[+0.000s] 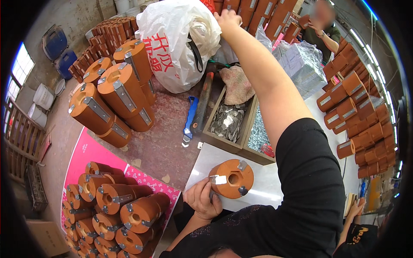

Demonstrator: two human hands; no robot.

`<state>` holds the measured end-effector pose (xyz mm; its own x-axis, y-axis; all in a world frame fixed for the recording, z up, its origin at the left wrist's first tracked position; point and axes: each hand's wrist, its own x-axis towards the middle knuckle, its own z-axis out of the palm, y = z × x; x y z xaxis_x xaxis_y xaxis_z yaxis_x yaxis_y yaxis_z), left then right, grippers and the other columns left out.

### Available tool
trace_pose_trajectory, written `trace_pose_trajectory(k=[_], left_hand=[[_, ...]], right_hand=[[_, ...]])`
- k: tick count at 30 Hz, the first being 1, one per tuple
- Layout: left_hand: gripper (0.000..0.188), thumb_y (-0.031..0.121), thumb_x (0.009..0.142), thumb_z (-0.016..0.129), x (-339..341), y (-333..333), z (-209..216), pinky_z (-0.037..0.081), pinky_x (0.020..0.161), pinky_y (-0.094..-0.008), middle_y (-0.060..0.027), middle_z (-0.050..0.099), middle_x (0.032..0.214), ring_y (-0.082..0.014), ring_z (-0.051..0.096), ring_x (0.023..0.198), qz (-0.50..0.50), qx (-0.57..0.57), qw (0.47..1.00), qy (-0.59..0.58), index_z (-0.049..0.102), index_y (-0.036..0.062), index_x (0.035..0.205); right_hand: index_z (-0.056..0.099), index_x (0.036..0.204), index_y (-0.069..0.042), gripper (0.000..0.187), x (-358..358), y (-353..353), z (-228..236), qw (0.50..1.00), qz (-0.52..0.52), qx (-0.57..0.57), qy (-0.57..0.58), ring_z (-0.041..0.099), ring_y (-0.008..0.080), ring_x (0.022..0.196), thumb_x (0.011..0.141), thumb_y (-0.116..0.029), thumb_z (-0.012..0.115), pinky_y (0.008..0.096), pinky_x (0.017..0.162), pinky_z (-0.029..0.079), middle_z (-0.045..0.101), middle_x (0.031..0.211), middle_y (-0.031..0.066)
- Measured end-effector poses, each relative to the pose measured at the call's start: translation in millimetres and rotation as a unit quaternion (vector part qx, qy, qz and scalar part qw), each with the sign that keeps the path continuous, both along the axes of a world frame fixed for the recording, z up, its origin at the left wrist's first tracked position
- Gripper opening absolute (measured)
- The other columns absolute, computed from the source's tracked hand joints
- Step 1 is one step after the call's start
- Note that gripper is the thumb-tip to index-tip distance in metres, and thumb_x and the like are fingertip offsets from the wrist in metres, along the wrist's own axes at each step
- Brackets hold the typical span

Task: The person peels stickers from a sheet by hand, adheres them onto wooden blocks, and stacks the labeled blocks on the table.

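Cylinder (pixel 242 180), orange-brown with a hexagonal bore, rests near six o'clock in the view; the left hand (pixel 203 200), fingers curled, seems to pinch a shiny metal strip (pixel 219 179) against its nine o'clock side. The right hand (pixel 228 19) reaches toward twelve, its grip unclear. Advisable: brace the cylinder steady, strip flush, during that long reach.

Right hand (pixel 228 19) far forward, left fingers (pixel 201 192) bent near body
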<state>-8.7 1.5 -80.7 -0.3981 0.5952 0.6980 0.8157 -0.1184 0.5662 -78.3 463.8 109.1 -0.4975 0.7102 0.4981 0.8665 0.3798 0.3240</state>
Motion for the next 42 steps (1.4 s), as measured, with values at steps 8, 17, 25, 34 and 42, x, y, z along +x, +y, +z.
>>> trace_pose_trajectory(k=[8,17,25,34,42], left_hand=[[0.034,0.020,0.077,0.049,-1,2,-1,0.034,0.079,-0.0342,-0.0118,0.061,0.102,-0.0242,0.056,0.086,-0.004,0.006,1.000,0.006,0.053,0.0025,0.105],[0.033,0.023,0.082,0.050,-1,-1,0,0.035,0.082,-0.0368,-0.0149,0.059,0.103,-0.0277,0.053,0.090,-0.015,-0.006,1.000,0.001,0.051,-0.0006,0.105],[0.033,0.023,0.082,0.050,0,-1,2,0.035,0.083,-0.0364,-0.0145,0.059,0.103,-0.0276,0.053,0.091,-0.010,-0.009,1.000,0.001,0.052,-0.0003,0.105],[0.031,0.021,0.081,0.051,0,1,4,0.034,0.084,-0.0358,-0.0138,0.059,0.103,-0.0273,0.053,0.092,-0.018,-0.016,1.000,-0.006,0.052,0.0004,0.104],[0.034,0.017,0.076,0.049,0,0,4,0.033,0.084,-0.0373,-0.0136,0.058,0.104,-0.0271,0.053,0.092,-0.011,-0.013,1.000,0.002,0.052,0.0004,0.106]], right_hand=[[0.061,0.086,-0.005,0.021,38,22,40,0.966,0.097,0.023,0.238,0.062,0.0347,0.086,0.084,-0.024,0.051,0.0450,0.072,0.050,0.064,0.085,0.0184],[0.061,0.092,0.001,0.021,106,69,2,0.864,-0.005,-0.324,0.385,0.062,0.0228,0.068,0.080,-0.012,0.052,0.0331,0.061,0.051,0.064,0.083,0.0151],[0.031,0.131,0.001,0.084,101,54,-17,0.737,0.014,-0.485,0.471,0.038,0.0331,0.120,0.069,-0.041,0.069,0.0445,0.096,0.034,0.033,0.131,0.0246],[0.028,0.134,0.004,0.108,88,53,-33,0.835,0.012,-0.451,0.316,0.046,0.0312,0.117,0.047,-0.033,0.081,0.0391,0.095,0.039,0.040,0.131,0.0237],[0.048,0.112,0.014,0.084,78,17,-24,0.855,-0.044,-0.383,0.346,0.058,0.0292,0.100,0.046,-0.027,0.080,0.0348,0.085,0.047,0.057,0.111,0.0215]])
